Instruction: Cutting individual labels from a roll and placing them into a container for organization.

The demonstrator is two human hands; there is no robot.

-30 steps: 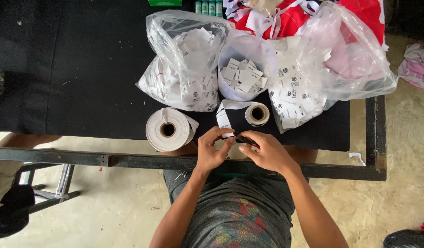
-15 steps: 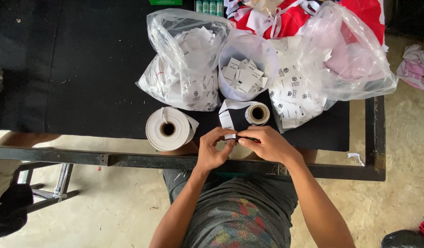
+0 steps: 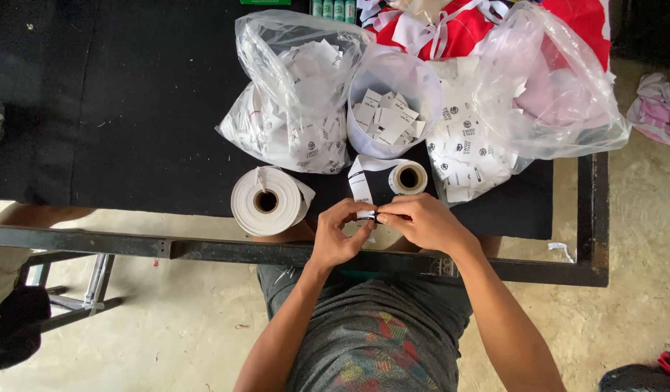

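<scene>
Both hands, left hand [image 3: 340, 236] and right hand [image 3: 420, 221], grip the label strip [image 3: 364, 194] pinched between fingertips.

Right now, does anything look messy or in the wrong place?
Mostly tidy. The hands, left hand and right hand, pinch a label strip unwound from the small roll. One scrap of paper lies on the floor beside the table frame, and crumpled cloth lies further right.

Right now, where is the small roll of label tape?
In the head view, the small roll stands on the black table, just beyond the right hand, below the white tub of cut labels.
</scene>
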